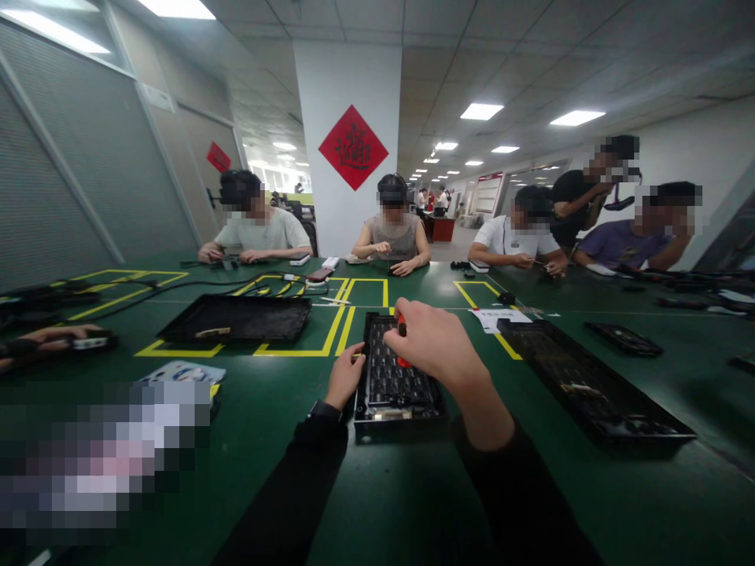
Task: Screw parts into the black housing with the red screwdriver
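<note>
The right hand hides much of the red tool it holds.

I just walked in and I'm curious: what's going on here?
The person's left hand touches the left edge of a black case on a green table. The right hand grips a red tool over it. One black tray lies to the left, another to the right.
</note>
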Available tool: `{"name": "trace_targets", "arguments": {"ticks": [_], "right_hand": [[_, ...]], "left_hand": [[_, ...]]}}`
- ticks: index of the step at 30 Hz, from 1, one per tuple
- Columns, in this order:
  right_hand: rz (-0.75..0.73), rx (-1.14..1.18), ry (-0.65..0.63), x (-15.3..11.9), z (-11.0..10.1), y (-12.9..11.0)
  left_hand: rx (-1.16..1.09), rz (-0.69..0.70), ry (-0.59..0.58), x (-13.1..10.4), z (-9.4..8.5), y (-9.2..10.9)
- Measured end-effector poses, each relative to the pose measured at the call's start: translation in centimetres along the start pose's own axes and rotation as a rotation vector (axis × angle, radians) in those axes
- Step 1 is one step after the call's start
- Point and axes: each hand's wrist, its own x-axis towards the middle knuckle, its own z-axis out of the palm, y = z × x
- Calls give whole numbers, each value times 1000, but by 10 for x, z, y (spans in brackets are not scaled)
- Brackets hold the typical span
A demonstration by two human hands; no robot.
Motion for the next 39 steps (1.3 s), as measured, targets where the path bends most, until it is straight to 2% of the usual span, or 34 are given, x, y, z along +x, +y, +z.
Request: {"name": "trace_targets", "arguments": {"ticks": [10, 17, 29, 39], "right_hand": [[47, -23, -85, 1, -3, 0], [52, -32, -55, 0, -4, 2], [54, -38, -111, -3, -10, 2], [44, -14, -76, -3, -7, 1]], "left_hand": [[4, -18, 10, 0, 0, 1], [5, -9, 8, 1, -1, 0], [-1, -15, 14, 0, -1, 2], [6, -7, 9, 0, -2, 2]]}}
